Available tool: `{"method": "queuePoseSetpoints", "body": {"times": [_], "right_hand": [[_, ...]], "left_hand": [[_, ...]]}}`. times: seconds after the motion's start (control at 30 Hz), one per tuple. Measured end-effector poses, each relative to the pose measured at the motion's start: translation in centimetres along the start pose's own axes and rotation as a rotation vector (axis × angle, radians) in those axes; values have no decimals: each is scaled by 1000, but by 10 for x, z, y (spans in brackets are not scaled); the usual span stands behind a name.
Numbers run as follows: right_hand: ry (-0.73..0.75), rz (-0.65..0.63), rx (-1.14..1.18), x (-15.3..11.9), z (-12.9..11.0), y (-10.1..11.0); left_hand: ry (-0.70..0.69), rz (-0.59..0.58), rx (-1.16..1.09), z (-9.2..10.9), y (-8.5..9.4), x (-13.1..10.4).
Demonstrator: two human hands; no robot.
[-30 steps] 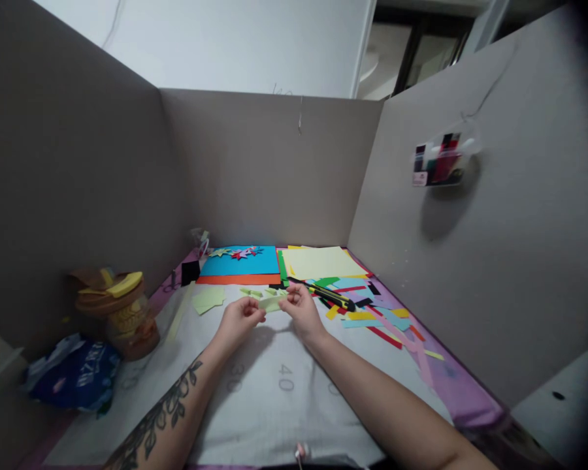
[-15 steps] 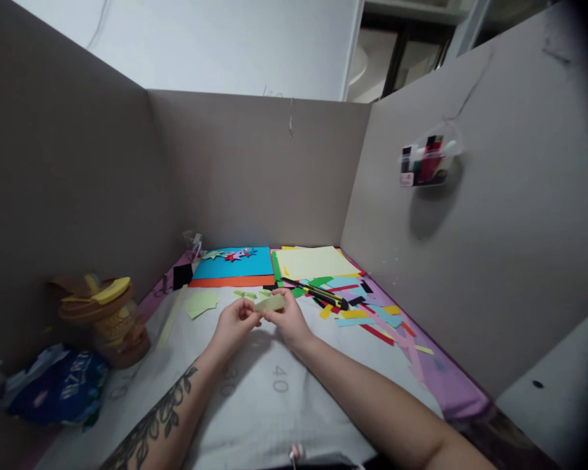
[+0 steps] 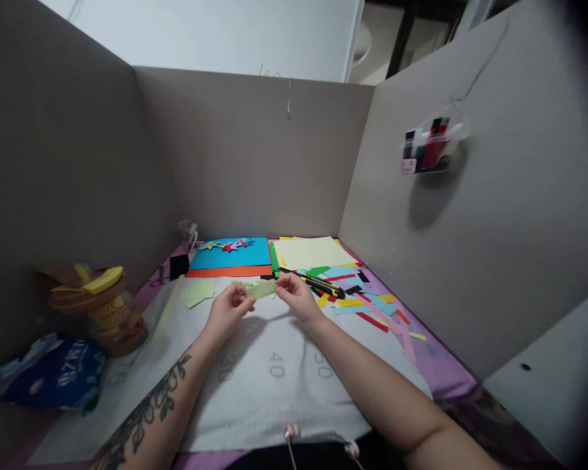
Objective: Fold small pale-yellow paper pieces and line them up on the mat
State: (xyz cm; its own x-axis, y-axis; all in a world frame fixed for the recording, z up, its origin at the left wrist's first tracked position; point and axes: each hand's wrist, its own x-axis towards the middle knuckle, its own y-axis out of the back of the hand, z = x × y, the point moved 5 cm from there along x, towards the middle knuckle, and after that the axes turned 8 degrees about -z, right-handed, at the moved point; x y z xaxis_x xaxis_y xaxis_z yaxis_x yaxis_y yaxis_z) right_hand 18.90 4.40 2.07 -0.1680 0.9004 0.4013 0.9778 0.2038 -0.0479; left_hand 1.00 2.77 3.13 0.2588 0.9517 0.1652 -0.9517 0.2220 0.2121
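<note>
A short strip of pale green paper [image 3: 262, 289] is stretched between my two hands, above the white mat [image 3: 274, 405]. My left hand [image 3: 229, 307] pinches its left end between thumb and fingers. At the right end, my right hand [image 3: 298, 297] grips it the same way. Behind my left fingers, small pale green pieces lie partly hidden on the mat. To the left are a larger pale green scrap [image 3: 198, 293] and a long pale strip [image 3: 169, 308]. A black and yellow utility knife [image 3: 326, 286] lies just beyond my right hand.
Coloured paper strips [image 3: 372, 310] are scattered at the right. Blue card [image 3: 230, 256] with paper stars and a stack of cream sheets [image 3: 316, 253] lie at the back. A brown cup [image 3: 112, 320] and a blue packet [image 3: 53, 372] stand left. A clear container [image 3: 431, 150] hangs on the right panel.
My hands have moved apart, and more of the green strip shows between them. The camera view has shifted slightly.
</note>
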Motion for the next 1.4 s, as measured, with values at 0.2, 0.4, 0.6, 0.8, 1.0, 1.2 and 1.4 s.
{"method": "queuePoseSetpoints", "body": {"times": [0.2, 0.4, 0.6, 0.8, 1.0, 1.2, 1.4], "right_hand": [[-6, -8, -18, -2, -1, -4], [7, -41, -112, -3, 1, -3], [187, -164, -509, -8, -14, -11], [310, -304, -754, -11, -14, -13], [528, -404, -1099, -25, -14, -30], [455, -644, -1089, -30, 3, -39], [273, -673, -763, -21, 11, -20]], "left_hand": [[-25, -13, 41, -2, -1, 0], [-56, 1, 91, -9, 2, 1], [-75, -29, 111, -4, -2, 1], [-33, -60, 206, -3, -5, -3], [-1, 10, 278, -13, -1, -1], [5, -42, 487, -24, -1, 1], [-233, -128, 864, -11, -12, -6]]}}
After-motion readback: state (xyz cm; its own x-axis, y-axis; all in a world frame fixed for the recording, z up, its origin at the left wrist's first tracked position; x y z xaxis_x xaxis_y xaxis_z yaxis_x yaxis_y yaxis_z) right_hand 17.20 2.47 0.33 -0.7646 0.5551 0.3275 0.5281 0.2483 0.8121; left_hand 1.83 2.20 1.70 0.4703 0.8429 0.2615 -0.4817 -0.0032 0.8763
